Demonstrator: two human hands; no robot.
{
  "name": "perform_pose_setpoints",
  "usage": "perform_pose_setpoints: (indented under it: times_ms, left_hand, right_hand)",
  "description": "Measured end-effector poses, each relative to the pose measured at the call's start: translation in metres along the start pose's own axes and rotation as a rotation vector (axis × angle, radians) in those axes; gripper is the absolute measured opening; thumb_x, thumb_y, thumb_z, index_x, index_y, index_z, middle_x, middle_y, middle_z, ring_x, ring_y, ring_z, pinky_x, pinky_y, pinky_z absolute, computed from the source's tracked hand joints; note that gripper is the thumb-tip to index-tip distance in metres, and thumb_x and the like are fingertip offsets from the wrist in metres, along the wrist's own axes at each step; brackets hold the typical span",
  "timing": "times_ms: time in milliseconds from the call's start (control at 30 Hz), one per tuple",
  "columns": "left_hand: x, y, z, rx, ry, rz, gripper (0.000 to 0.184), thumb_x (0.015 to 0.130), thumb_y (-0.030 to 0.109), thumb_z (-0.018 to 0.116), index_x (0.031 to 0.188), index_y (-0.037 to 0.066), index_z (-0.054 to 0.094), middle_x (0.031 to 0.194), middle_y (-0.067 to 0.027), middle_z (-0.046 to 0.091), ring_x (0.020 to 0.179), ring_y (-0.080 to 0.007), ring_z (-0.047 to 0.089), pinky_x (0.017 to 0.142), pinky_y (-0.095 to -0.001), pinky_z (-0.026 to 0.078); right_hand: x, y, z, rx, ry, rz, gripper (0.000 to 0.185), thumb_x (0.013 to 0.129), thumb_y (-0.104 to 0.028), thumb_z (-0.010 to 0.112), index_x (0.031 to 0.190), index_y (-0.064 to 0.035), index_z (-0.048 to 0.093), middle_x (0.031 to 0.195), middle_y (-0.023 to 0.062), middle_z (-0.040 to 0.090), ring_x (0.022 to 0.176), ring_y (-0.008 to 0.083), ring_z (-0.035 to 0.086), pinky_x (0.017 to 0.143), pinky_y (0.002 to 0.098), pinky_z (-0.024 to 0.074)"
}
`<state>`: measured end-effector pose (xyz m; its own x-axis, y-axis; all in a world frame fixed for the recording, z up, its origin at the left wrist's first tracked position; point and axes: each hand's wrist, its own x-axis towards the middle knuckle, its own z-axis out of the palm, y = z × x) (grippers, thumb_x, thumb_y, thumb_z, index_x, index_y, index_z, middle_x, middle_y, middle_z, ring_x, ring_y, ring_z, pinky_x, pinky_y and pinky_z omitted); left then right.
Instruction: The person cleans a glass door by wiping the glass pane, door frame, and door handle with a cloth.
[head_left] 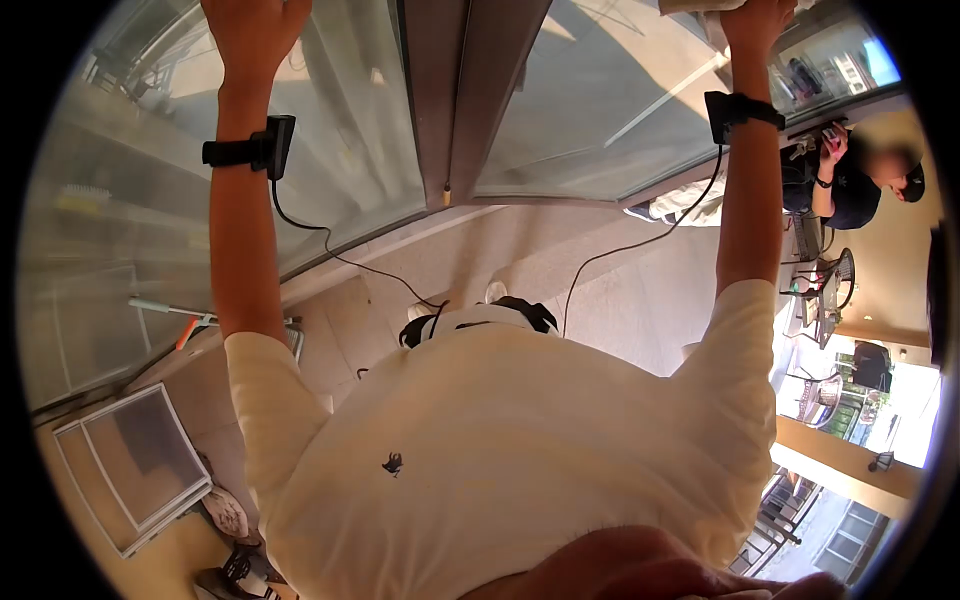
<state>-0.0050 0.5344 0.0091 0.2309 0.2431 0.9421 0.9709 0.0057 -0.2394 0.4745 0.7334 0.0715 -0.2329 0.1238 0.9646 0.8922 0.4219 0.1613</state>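
My left hand [252, 32] is raised at the top edge, in front of the left glass panel [345, 110]. Its fingers run out of the picture, so their pose is hidden. At the upper right, my right hand [757, 28] is on a beige cloth [692, 5], only a strip of which shows, by the right glass panel [600, 110]. Most of that hand's fingers are cut off too. Each wrist wears a black strap with a small device, and a thin cable runs from each down toward my waist.
A brown door frame [445, 120] stands between the panels. At lower left are a framed screen [135, 465] and a tool with an orange handle [187, 332]. Another person [850, 185] is at the right, near metal chairs [830, 285].
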Motion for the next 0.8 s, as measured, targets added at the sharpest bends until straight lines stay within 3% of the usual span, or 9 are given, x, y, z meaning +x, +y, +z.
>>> perform_pose_setpoints:
  times_ms: [67, 133, 267, 467, 567, 633, 667, 733, 800]
  left_hand:
    - [0.000, 0.006, 0.004, 0.018, 0.053, -0.055, 0.055, 0.078, 0.000, 0.056, 0.132, 0.010, 0.060, 0.149, -0.0153, 0.047, 0.143, -0.0392, 0.035, 0.117, -0.0553, 0.025]
    - [-0.003, 0.007, 0.014, 0.015, 0.087, -0.061, 0.055, 0.078, 0.000, 0.057, 0.132, 0.009, 0.060, 0.148, -0.0156, 0.047, 0.143, -0.0395, 0.035, 0.117, -0.0554, 0.025]
    - [-0.013, 0.011, 0.025, 0.043, 0.134, -0.080, 0.054, 0.079, 0.001, 0.056, 0.132, 0.008, 0.059, 0.146, -0.0163, 0.050, 0.141, -0.0403, 0.038, 0.116, -0.0559, 0.026]
    - [-0.025, -0.004, 0.042, 0.286, 0.224, -0.006, 0.053, 0.080, 0.001, 0.053, 0.133, 0.006, 0.059, 0.149, -0.0171, 0.048, 0.140, -0.0412, 0.041, 0.115, -0.0560, 0.029]
    - [-0.022, -0.002, 0.040, 0.300, 0.214, -0.029, 0.054, 0.080, 0.000, 0.053, 0.134, 0.007, 0.059, 0.151, -0.0168, 0.047, 0.141, -0.0406, 0.041, 0.116, -0.0562, 0.029]
    - [-0.020, -0.003, 0.044, 0.331, 0.211, -0.025, 0.055, 0.080, -0.001, 0.053, 0.134, 0.007, 0.058, 0.151, -0.0166, 0.047, 0.141, -0.0400, 0.041, 0.116, -0.0562, 0.029]
    - [-0.020, -0.002, 0.046, 0.358, 0.216, -0.025, 0.055, 0.080, -0.001, 0.052, 0.135, 0.007, 0.058, 0.151, -0.0163, 0.047, 0.141, -0.0394, 0.041, 0.116, -0.0562, 0.029]
    - [-0.019, -0.003, 0.044, 0.353, 0.222, -0.017, 0.054, 0.081, -0.001, 0.052, 0.134, 0.007, 0.058, 0.151, -0.0161, 0.047, 0.141, -0.0391, 0.041, 0.116, -0.0557, 0.030]
    - [-0.020, 0.000, 0.044, 0.357, 0.223, -0.005, 0.053, 0.082, 0.000, 0.052, 0.134, 0.007, 0.058, 0.151, -0.0160, 0.048, 0.141, -0.0387, 0.041, 0.116, -0.0552, 0.030]
  right_hand:
    - [-0.018, 0.006, 0.015, -0.290, 0.095, -0.171, 0.074, 0.084, -0.022, 0.070, 0.148, -0.0010, 0.040, 0.152, 0.0289, 0.038, 0.142, 0.0460, 0.032, 0.115, 0.0509, 0.0314]
    - [-0.043, -0.035, 0.002, 0.042, 0.105, 0.184, 0.069, 0.083, -0.025, 0.070, 0.146, -0.0092, 0.047, 0.153, 0.0225, 0.040, 0.140, 0.0462, 0.037, 0.115, 0.0520, 0.0317]
    - [-0.187, -0.054, 0.013, 0.138, -0.111, 0.063, 0.083, 0.077, -0.023, 0.078, 0.150, -0.0141, 0.041, 0.154, 0.0221, 0.033, 0.133, 0.0487, 0.037, 0.114, 0.0532, 0.0338]
    - [-0.222, -0.018, -0.012, 0.240, -0.340, -0.338, 0.067, 0.072, -0.016, 0.077, 0.135, -0.0321, 0.062, 0.143, -0.0059, 0.056, 0.125, 0.0305, 0.055, 0.111, 0.0518, 0.0360]
    - [-0.146, 0.014, -0.032, 0.240, -0.274, -0.212, 0.069, 0.069, -0.009, 0.073, 0.133, -0.0312, 0.062, 0.141, -0.0031, 0.057, 0.123, 0.0333, 0.055, 0.107, 0.0505, 0.0383]
    - [-0.083, 0.023, -0.039, 0.212, -0.003, -0.286, 0.070, 0.067, -0.017, 0.080, 0.135, -0.0233, 0.062, 0.142, 0.0045, 0.056, 0.111, 0.0324, 0.060, 0.099, 0.0453, 0.0458]
    - [-0.056, 0.006, -0.057, 0.152, 0.040, -0.302, 0.056, 0.087, -0.046, 0.067, 0.122, -0.0023, 0.062, 0.128, 0.0271, 0.062, 0.121, 0.0467, 0.058, 0.098, 0.0593, 0.0457]
    - [-0.032, 0.008, -0.048, 0.146, 0.089, -0.245, 0.058, 0.085, -0.041, 0.072, 0.128, -0.0054, 0.055, 0.135, 0.0264, 0.058, 0.127, 0.0461, 0.053, 0.102, 0.0578, 0.0437]
    - [-0.016, -0.014, -0.018, 0.034, 0.264, -0.313, 0.054, 0.088, -0.045, 0.066, 0.122, -0.0042, 0.056, 0.123, 0.0253, 0.062, 0.112, 0.0446, 0.062, 0.089, 0.0542, 0.0498]
